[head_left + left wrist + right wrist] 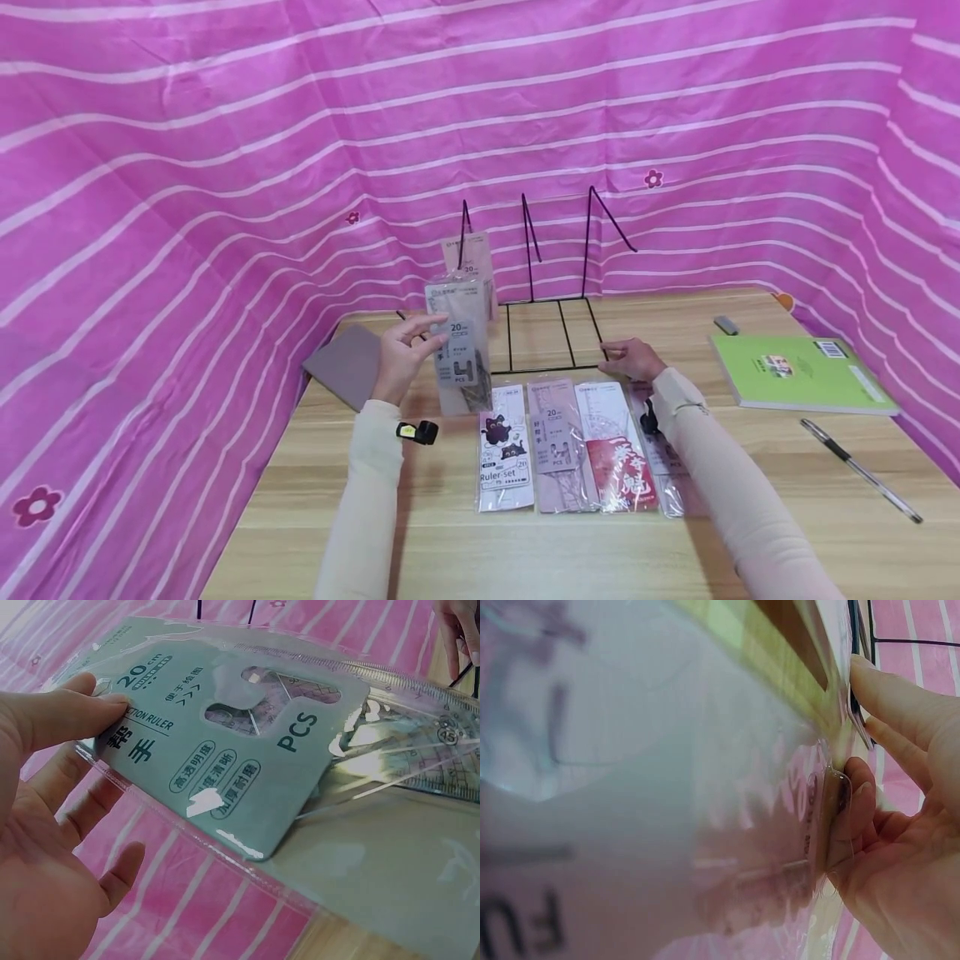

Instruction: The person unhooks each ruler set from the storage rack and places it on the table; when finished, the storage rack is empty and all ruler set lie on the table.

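Observation:
My left hand (405,354) pinches the left edge of a grey-green ruler set packet (456,367), thumb on its front. The packet, in clear plastic with rulers inside (420,742), is held upright before the left hook of a black wire rack (510,337). Behind it a pinkish packet (480,258) hangs at that hook; whether the front one is on the hook I cannot tell. My right hand (633,360) grips the rack's front right corner between thumb and fingers. In the right wrist view, plastic packaging (630,787) close to the lens fills much of the picture.
In front of the rack lie several packets: a cat-print ruler set (504,450), a pink one (555,492), a red-and-white one (621,475), and another under my right wrist. A grey notebook (341,367) is left; a green book (802,375), pen (862,471) and eraser-like block (725,325) are right.

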Available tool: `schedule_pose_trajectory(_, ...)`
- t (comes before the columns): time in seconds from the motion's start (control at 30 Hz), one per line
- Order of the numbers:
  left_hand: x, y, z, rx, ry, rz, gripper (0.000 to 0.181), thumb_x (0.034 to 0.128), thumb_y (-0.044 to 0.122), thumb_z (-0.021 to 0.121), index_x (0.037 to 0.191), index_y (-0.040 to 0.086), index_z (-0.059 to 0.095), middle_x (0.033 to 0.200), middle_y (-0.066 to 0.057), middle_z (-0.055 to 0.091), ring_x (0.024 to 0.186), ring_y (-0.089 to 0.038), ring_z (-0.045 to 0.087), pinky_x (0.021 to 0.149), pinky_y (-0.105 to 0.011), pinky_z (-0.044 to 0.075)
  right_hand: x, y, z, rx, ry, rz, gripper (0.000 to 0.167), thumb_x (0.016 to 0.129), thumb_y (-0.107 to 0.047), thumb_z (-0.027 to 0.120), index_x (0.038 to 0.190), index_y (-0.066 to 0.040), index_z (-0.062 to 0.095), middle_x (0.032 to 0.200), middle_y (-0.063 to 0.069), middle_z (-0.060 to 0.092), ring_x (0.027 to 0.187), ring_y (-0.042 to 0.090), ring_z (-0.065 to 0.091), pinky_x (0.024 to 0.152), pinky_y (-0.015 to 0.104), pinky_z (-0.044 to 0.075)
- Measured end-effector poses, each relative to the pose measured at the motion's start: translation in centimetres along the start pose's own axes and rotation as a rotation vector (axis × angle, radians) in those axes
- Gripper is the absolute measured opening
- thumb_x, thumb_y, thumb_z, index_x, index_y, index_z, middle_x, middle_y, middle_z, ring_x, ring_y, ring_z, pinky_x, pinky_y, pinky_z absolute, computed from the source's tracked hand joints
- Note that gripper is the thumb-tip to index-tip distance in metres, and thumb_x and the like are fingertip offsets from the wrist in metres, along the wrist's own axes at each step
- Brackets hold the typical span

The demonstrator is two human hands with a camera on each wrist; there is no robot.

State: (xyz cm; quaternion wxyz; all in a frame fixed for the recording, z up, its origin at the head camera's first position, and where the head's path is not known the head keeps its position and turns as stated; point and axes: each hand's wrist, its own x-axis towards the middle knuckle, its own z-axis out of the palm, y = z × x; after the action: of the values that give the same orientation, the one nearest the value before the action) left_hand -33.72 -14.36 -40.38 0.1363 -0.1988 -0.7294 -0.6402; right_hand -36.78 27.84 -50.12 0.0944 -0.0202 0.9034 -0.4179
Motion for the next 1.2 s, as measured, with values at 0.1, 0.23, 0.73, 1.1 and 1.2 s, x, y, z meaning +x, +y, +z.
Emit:
schedule_pose_trajectory(0.1,-0.7,0.0,-0.1,-0.014,0.000,0.011,0.032,0.0854,0.005,0.080,0.116,0.000,0.072,0.123,-0.011,0.071,0.107,-0.011,0.067,0.090,-0.025,0.056,0.0,0.0,0.1,-0.015,0.003,-0.009,0.062,0.094,-0.025,0.072,0.147,-0.004,0.048,0.143,0.034,0.049,0.125,0.045,0.053,0.093,0.047,0.053)
schedule_pose_trajectory(0.23,-1.6,0.0,-0.3,-0.045,-0.025,-0.017,0.033,0.0855,0.007,0.080,0.117,0.002,0.072,0.122,-0.007,0.073,0.101,-0.013,0.069,0.085,-0.026,0.058,0.0,0.0,0.2,-0.027,0.003,-0.016,0.061,0.095,-0.024,0.072,0.147,-0.004,0.047,0.142,0.033,0.050,0.126,0.047,0.052,0.099,0.054,0.050)
schedule_pose_trajectory(0.73,-5.1,-2.3,-2.2,-0.036,-0.023,-0.337,0.037,0.0846,0.004,0.078,0.121,0.001,0.070,0.096,-0.004,0.078,0.084,-0.010,0.068,0.086,-0.027,0.054,-0.4,-0.5,0.1,0.011,-0.007,0.017,0.063,0.095,-0.023,0.071,0.150,-0.005,0.044,0.146,0.032,0.046,0.122,0.042,0.052,0.091,0.044,0.051)
schedule_pose_trajectory(1.1,-7.1,-6.2,-2.6,0.061,-0.109,-0.663,0.041,0.0803,0.003,0.078,0.120,0.007,0.072,0.121,-0.011,0.070,0.095,-0.016,0.065,0.088,-0.031,0.050,-0.4,-0.4,0.1,-0.021,-0.006,0.001,0.063,0.096,-0.024,0.070,0.149,-0.003,0.045,0.146,0.033,0.046,0.122,0.041,0.054,0.087,0.040,0.052)
schedule_pose_trajectory(1.2,-7.2,-6.8,-2.5,0.095,-0.133,-0.672,0.040,0.0810,0.003,0.078,0.121,0.007,0.071,0.120,-0.011,0.071,0.096,-0.016,0.066,0.098,-0.040,0.048,-0.3,-0.4,0.1,-0.030,-0.009,-0.008,0.062,0.096,-0.024,0.070,0.149,-0.003,0.044,0.145,0.032,0.046,0.126,0.046,0.052,0.094,0.047,0.052)
